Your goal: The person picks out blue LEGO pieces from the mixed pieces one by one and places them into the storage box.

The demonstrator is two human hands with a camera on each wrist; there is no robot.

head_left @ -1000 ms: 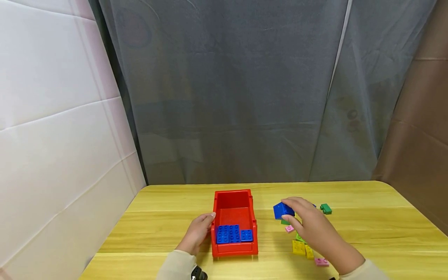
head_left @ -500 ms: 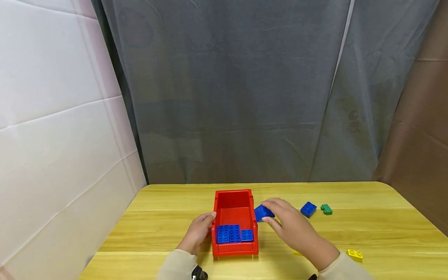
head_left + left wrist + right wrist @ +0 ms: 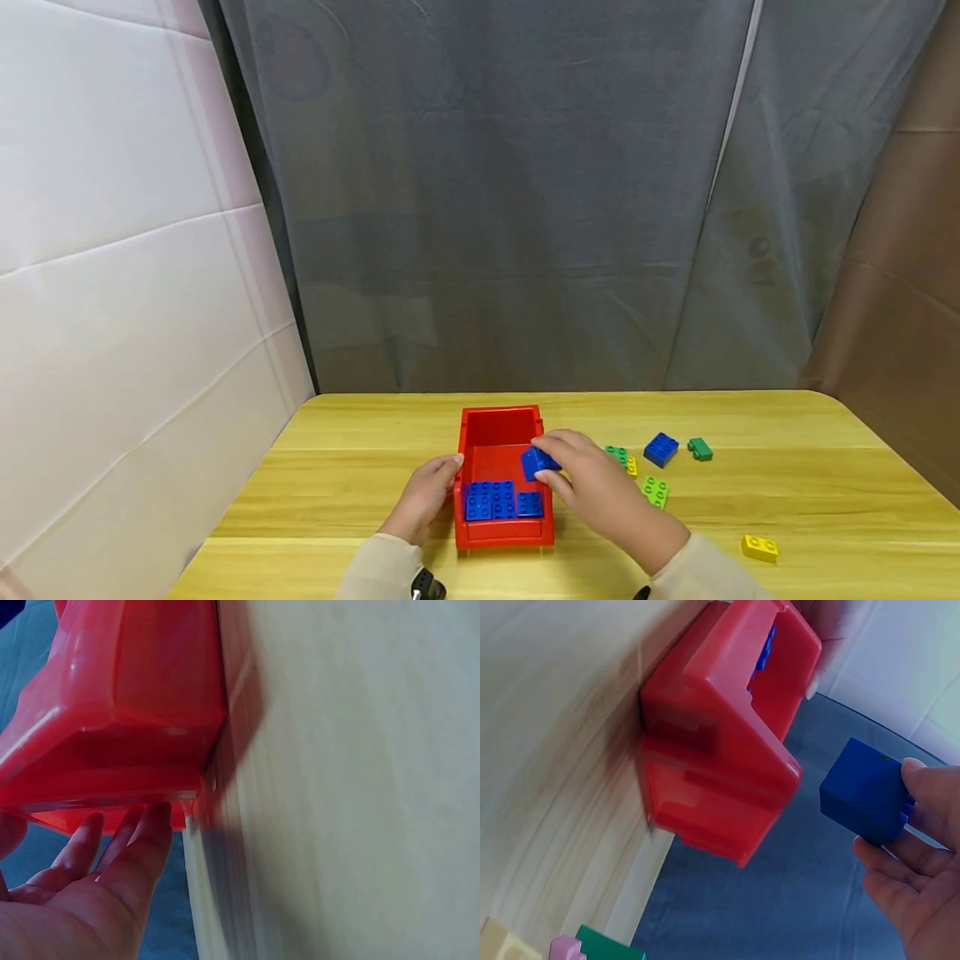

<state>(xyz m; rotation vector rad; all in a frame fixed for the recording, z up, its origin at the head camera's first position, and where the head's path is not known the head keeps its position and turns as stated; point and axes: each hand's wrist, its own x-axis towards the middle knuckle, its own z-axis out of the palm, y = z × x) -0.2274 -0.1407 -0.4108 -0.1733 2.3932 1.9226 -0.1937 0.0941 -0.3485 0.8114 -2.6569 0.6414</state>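
A red toy-brick bin stands on the table, with blue bricks lying along its near end. My left hand grips the bin's left wall, thumb at the rim; in the left wrist view its fingers reach under the red lip. Between the thumb and fingers of my right hand is a blue brick, pinched above the bin's right side. The right wrist view shows this blue brick tilted, studs toward the palm and apart from the bin wall.
Right of the bin lie a blue brick, a dark green piece, a lime brick, a green brick and a yellow brick. A pink brick shows in the right wrist view. Grey cloth hangs behind the table.
My right hand has carried the blue brick leftward from over the loose bricks to above the bin's right side. The left hand and the bin have stayed put.
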